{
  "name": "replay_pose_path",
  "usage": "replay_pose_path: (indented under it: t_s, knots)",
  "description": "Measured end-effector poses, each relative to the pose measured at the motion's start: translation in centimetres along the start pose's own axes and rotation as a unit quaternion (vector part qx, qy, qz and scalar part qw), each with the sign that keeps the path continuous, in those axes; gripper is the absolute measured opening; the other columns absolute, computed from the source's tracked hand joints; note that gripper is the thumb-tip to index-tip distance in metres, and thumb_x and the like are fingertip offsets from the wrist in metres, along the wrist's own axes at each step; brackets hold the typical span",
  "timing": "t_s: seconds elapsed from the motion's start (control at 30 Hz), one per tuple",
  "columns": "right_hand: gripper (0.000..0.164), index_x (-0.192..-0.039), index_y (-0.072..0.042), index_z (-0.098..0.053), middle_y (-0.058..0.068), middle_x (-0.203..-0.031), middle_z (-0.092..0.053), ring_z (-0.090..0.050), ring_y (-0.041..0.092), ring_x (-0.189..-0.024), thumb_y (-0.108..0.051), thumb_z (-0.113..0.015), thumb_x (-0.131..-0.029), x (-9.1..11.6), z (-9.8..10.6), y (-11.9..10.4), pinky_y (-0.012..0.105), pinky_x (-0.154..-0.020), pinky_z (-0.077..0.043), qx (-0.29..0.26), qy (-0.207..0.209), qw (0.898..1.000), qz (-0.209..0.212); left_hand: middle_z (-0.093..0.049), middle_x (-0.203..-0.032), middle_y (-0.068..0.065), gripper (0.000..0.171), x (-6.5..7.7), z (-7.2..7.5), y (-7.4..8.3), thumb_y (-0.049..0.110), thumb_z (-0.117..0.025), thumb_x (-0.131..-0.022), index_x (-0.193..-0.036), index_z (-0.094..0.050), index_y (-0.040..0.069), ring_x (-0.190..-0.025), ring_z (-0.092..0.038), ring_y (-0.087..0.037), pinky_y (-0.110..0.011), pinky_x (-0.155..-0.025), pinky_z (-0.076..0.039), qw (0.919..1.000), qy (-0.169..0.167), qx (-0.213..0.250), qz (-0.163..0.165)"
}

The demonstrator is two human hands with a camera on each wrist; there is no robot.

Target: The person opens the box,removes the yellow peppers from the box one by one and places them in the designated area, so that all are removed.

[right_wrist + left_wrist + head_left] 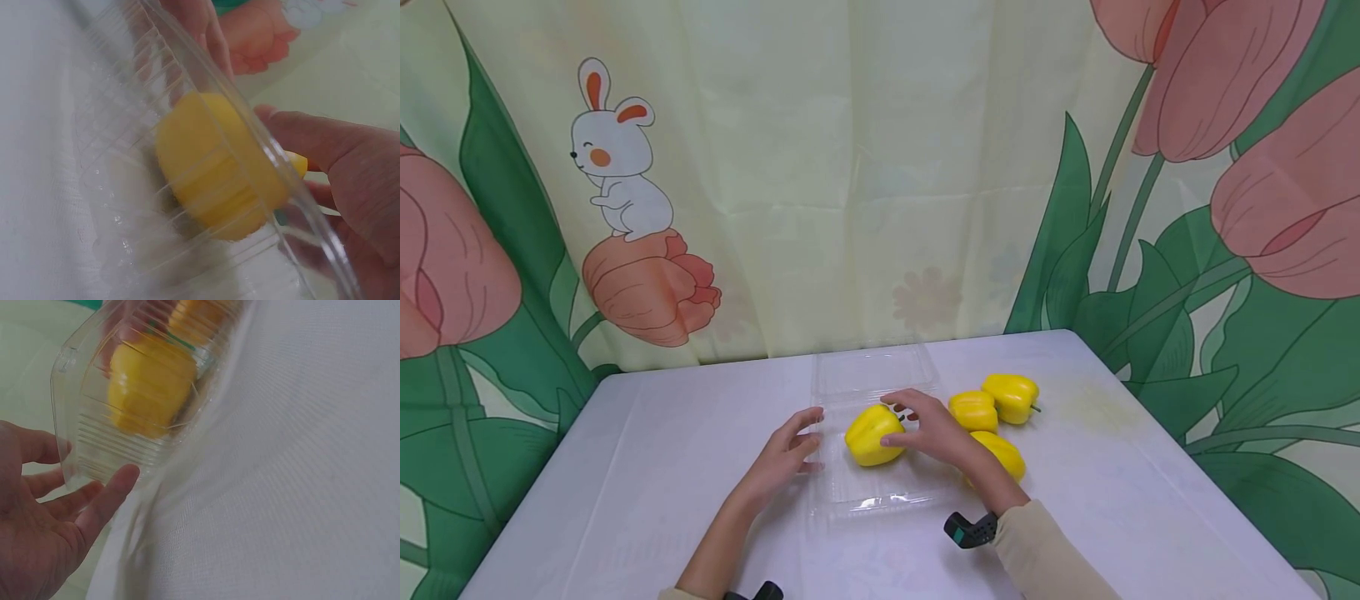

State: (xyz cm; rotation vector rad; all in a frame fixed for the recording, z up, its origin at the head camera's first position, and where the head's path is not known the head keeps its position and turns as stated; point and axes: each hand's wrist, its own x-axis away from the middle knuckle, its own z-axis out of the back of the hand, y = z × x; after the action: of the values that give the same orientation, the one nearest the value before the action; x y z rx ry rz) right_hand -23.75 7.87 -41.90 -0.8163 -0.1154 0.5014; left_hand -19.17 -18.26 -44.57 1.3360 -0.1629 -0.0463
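Observation:
A yellow bell pepper (pixel 870 436) lies inside a clear plastic clamshell box (pixel 880 503), its green stem toward the right. My right hand (pixel 927 427) reaches over the box's right side, thumb and fingers spread loosely around the pepper's stem end. In the right wrist view, the pepper (pixel 206 169) shows through the ribbed wall, with the right thumb (pixel 306 134) over the rim. My left hand (pixel 786 457) stands at the box's left wall, fingers apart. In the left wrist view, its fingertips (pixel 128 478) are right at the box's corner.
Three more yellow bell peppers lie right of the box: one at the back (pixel 1011 397), one beside it (pixel 973 411) and one partly behind my right forearm (pixel 1002 454). The box's lid (pixel 874 372) lies folded back toward the curtain (pixel 850 208) behind the white-covered table (pixel 647 467).

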Motion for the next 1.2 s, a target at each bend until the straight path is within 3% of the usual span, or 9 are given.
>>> replay_pose_path:
  t_s: [0.33, 0.67, 0.8, 1.03, 1.2]
  knots:
    - [0.067, -0.136, -0.017, -0.053, 0.001, -0.132, -0.057, -0.057, 0.020, -0.104, -0.039, -0.078, -0.078, -0.03, 0.02, -0.16, 0.040, -0.092, -0.054, 0.023, -0.015, 1.000, -0.006, -0.041, -0.151, -0.008, 0.047, -0.04, 0.03, -0.03, 0.013, -0.051, -0.099, -0.144, -0.042, 0.015, -0.132, -0.048, -0.033, -0.040, -0.089, -0.058, 1.0000, 0.001, 0.000, 0.001]
    - [0.073, -0.140, -0.020, -0.050, -0.001, -0.129, -0.057, -0.056, 0.017, -0.098, -0.040, -0.080, -0.076, -0.04, -0.10, -0.20, 0.029, -0.083, -0.053, 0.020, -0.045, 0.999, -0.021, -0.041, -0.151, -0.007, 0.047, 0.02, 0.03, 0.10, 0.014, -0.051, -0.099, -0.144, -0.042, 0.017, -0.132, -0.048, -0.032, -0.041, -0.089, -0.058, 1.0000, 0.003, -0.006, 0.003]
    - [0.076, -0.141, -0.018, -0.049, -0.001, -0.126, -0.058, -0.054, 0.016, -0.096, -0.039, -0.081, -0.075, -0.08, -0.18, -0.09, 0.030, -0.082, -0.052, 0.023, -0.048, 0.998, -0.018, -0.041, -0.151, -0.006, 0.046, -0.04, 0.01, 0.02, 0.014, -0.051, -0.099, -0.144, -0.042, 0.017, -0.132, -0.048, -0.032, -0.041, -0.090, -0.057, 0.9999, 0.007, -0.012, 0.004]
    - [0.075, -0.140, -0.017, -0.050, -0.001, -0.130, -0.057, -0.054, 0.022, -0.111, -0.039, -0.081, -0.075, -0.03, -0.36, 0.15, 0.040, -0.093, -0.054, 0.012, -0.048, 0.999, -0.011, -0.042, -0.151, -0.007, 0.046, -0.04, -0.04, -0.06, 0.013, -0.050, -0.099, -0.144, -0.041, 0.016, -0.133, -0.047, -0.033, -0.041, -0.090, -0.057, 0.9999, 0.006, -0.011, 0.006]
    - [0.075, -0.140, -0.016, -0.050, 0.000, -0.132, -0.057, -0.054, 0.024, -0.116, -0.040, -0.081, -0.075, -0.01, -0.29, 0.07, 0.040, -0.096, -0.054, 0.004, -0.043, 0.999, -0.009, -0.041, -0.151, -0.007, 0.046, -0.02, -0.07, 0.02, 0.014, -0.050, -0.099, -0.144, -0.041, 0.016, -0.133, -0.047, -0.033, -0.041, -0.090, -0.057, 0.9999, 0.005, -0.008, 0.007]
